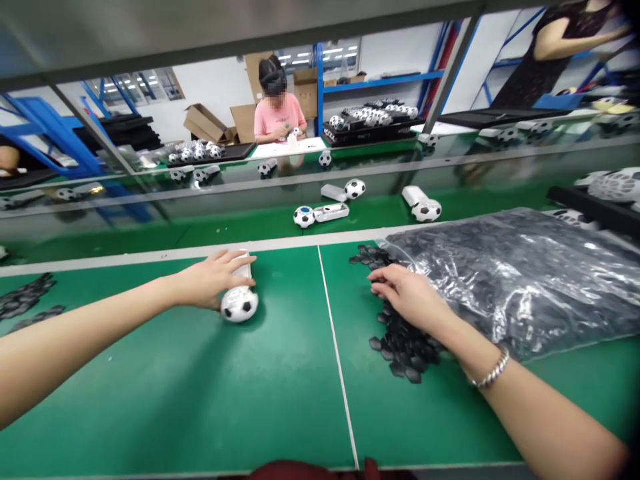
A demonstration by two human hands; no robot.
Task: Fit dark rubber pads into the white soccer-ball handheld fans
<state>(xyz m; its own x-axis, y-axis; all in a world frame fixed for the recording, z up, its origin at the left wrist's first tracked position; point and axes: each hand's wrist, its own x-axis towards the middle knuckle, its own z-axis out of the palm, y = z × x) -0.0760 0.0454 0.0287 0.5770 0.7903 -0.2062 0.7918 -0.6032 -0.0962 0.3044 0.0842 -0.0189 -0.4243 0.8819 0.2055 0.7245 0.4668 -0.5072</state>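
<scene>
My left hand (213, 277) reaches over a white soccer-ball device (240, 305), a ball with black patches and a white rectangular handle. Its fingers lie across the handle and around the neck, gripping it at the table; the thumb is mostly hidden. My right hand (407, 293), with a silver bracelet at the wrist, is pinched over a pile of small black pentagon pieces (407, 340). A dark bit shows between its fingertips, seemingly one such piece.
A large clear bag of black pieces (530, 280) lies right of the pile. More black pieces (25, 300) lie far left. Beyond the pale strip, several soccer-ball devices (427, 210) rest on a green belt (250, 223). A co-worker (280, 117) sits opposite; another person stands at far right.
</scene>
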